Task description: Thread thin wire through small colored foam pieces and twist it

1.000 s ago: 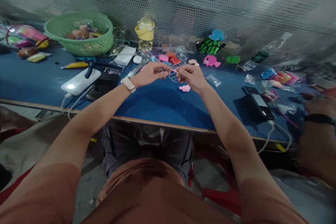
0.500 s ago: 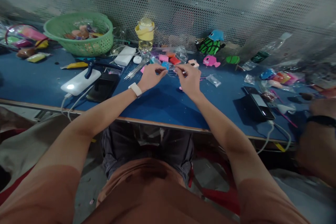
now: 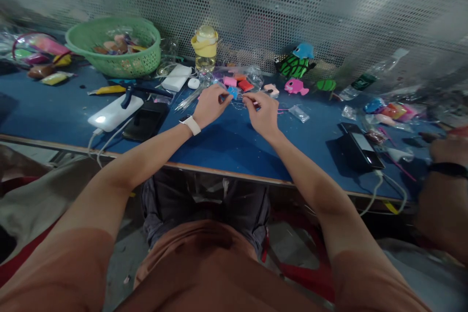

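My left hand [image 3: 211,106], a white watch at its wrist, is closed in a pinch over the blue table. Opposite it, my right hand [image 3: 264,113] is also pinched, a short gap away. What the fingertips hold is too small to make out. Thin clear loops, perhaps wire or plastic, show between the hands. Just beyond them lie a blue lump [image 3: 233,91], a pink packet [image 3: 229,81] and a red packet [image 3: 245,86]. Thin metal sticks [image 3: 188,101] lie beside my left hand. A small clear bag [image 3: 299,114] lies right of my right hand.
A green basket [image 3: 117,64] and yellow-lidded bottle [image 3: 205,48] stand behind. At left are a lit white device [image 3: 116,113] and dark phone [image 3: 146,121]. Rightward are a pink fish [image 3: 296,87], green turtle [image 3: 292,67], propped phone [image 3: 360,145] and another person's hand [image 3: 448,150].
My left wrist has turned slightly, showing more of the watch. A small pink bit below my right fingers is no longer visible. Both hands stay pinched; the view shifts slightly.
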`<state>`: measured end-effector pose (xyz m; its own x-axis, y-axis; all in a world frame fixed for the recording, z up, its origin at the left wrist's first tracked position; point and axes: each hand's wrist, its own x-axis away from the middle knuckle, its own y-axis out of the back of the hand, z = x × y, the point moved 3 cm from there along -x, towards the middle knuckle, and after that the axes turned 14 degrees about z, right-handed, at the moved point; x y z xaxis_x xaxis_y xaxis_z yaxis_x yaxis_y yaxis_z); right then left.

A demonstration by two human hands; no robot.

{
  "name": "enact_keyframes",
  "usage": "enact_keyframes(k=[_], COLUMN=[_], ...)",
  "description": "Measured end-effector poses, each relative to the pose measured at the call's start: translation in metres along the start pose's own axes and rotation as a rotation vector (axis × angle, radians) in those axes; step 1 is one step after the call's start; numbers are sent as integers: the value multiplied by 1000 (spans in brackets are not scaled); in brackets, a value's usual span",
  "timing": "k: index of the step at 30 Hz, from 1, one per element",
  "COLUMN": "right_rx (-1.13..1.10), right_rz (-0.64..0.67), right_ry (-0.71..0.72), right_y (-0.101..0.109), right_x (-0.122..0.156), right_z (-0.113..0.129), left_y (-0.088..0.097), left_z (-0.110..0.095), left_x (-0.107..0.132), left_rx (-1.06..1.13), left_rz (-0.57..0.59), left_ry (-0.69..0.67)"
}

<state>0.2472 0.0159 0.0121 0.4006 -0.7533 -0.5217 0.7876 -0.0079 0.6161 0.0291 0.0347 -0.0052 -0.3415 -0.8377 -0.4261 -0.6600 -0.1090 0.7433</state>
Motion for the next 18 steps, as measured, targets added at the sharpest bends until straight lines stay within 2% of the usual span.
enact_keyframes(k=[6, 11, 18], right_rx=[-40, -5, -14], right_rz=[24, 39, 57], right_ry=[-26, 13, -19], right_y=[-3, -5, 2], right_x=[0, 0, -4], right_z=[-4, -5, -7], left_y=[-6, -6, 1], left_z=[2, 4, -4], left_x=[0, 1, -1], left_rx=[-64, -73, 7], left_rz=[-5, 1, 103], left_ry=[-35, -47, -91])
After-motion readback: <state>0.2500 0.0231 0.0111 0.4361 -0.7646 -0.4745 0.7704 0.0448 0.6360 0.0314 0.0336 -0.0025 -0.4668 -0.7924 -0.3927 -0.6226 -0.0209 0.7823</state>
